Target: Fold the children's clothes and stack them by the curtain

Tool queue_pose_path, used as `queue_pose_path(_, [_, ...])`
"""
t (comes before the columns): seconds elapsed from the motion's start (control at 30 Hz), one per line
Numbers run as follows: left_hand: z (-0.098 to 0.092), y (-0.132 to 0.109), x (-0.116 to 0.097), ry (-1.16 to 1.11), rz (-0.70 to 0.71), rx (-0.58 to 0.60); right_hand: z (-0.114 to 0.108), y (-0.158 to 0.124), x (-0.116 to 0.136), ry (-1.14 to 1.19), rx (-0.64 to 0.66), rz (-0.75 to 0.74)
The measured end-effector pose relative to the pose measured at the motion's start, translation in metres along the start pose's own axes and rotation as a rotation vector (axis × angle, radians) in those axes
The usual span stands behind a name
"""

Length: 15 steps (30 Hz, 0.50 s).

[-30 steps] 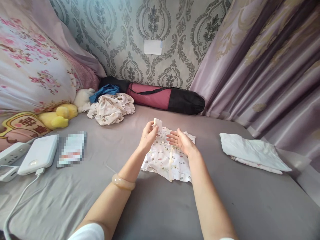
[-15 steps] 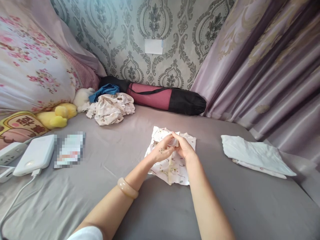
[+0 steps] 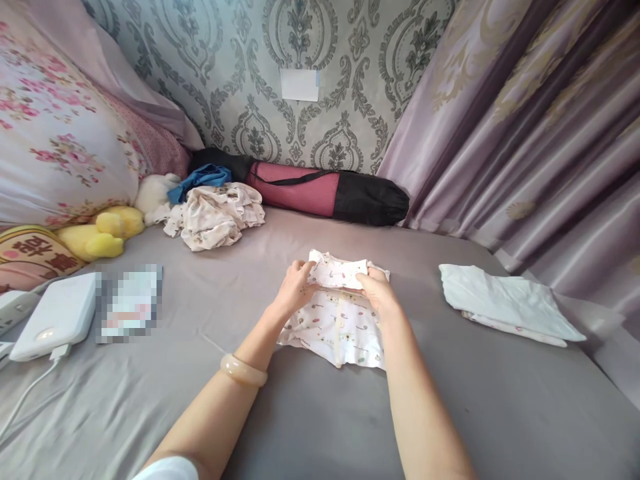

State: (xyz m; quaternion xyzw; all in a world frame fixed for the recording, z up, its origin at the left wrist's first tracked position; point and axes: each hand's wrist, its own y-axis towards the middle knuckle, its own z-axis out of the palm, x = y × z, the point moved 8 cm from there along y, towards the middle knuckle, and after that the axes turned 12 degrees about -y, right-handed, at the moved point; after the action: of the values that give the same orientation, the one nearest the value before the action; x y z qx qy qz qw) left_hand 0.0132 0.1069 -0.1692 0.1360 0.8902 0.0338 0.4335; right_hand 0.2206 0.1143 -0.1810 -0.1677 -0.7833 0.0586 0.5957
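A small white printed garment point(image 3: 330, 327), probably a baby's top, lies on the grey bed sheet point(image 3: 310, 420) in front of me. Its far part is folded over into a band. My left hand point(image 3: 296, 288) pinches the left end of this band, and a bangle sits on that forearm. At the band's right end, my right hand point(image 3: 376, 288) grips the cloth, thumb on top and fingers behind. The undersides of the fold and some fingertips are hidden.
Folded white cloths point(image 3: 505, 303) lie to the right. Crumpled clothes point(image 3: 215, 217) and a blue cloth point(image 3: 203, 179) are at back left, beside a pink and black rolled bag point(image 3: 300, 193). A white power bank point(image 3: 60, 317) with a cable and a yellow plush toy point(image 3: 100, 237) are at left.
My hands have moved apart from the garment's middle to the two ends of its folded band. The band now lies straighter between them. The camera view has shifted slightly.
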Motion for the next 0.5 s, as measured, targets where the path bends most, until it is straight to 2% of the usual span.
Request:
queue_pose_path(0.2, [0.008,-0.005,-0.009,0.144,0.083,0.071,-0.021,0.013,-0.006,-0.281,-0.113,-0.078])
queue_pose_path(0.37, [0.007,-0.005,-0.010,0.177,0.077,0.084,-0.034,0.018,-0.009,-0.596,-0.146,-0.122])
queue_pose_path(0.5, [0.008,-0.004,-0.005,0.188,0.042,0.091,-0.043,0.011,-0.003,-0.799,-0.193,-0.185])
